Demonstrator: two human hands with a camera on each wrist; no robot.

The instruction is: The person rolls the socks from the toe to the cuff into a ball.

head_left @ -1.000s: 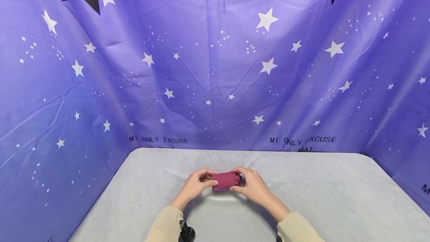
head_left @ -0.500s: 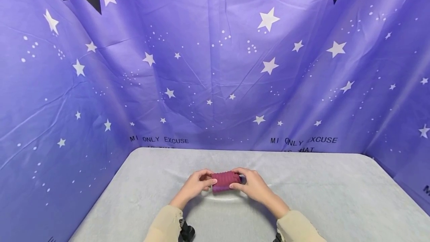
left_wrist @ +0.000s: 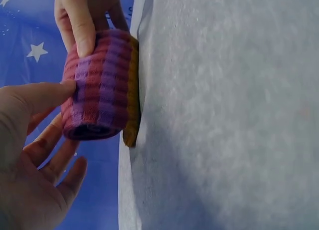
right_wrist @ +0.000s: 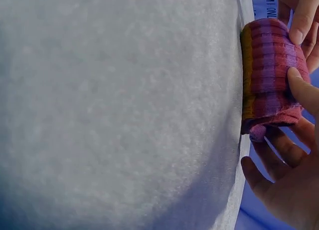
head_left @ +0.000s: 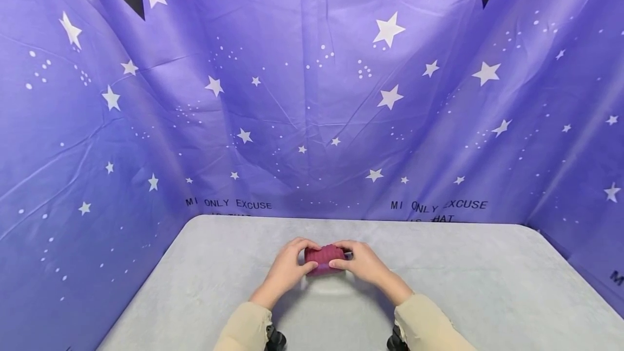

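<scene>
A rolled ribbed fabric bundle [head_left: 323, 257], striped maroon, purple and orange, sits on the grey table [head_left: 487, 286] near its middle. My left hand [head_left: 291, 265] grips its left end, fingers curled over the top and thumb on the near side. My right hand [head_left: 359, 262] grips the right end the same way. In the left wrist view the bundle [left_wrist: 102, 90] rests against the table [left_wrist: 224, 115], with my left thumb [left_wrist: 45, 95] pressed on it. In the right wrist view the bundle [right_wrist: 269, 75] has my right thumb [right_wrist: 299, 88] on its side.
A purple backdrop [head_left: 312, 96] with white stars hangs behind the table and along both sides. The table's left edge [head_left: 161, 275] and right corner [head_left: 541, 232] meet this cloth. Beige sleeves [head_left: 244, 329] cover both forearms.
Both hands have come closer together around the bundle, which now looks shorter and rounder. Hands and bundle have shifted slightly away from me.
</scene>
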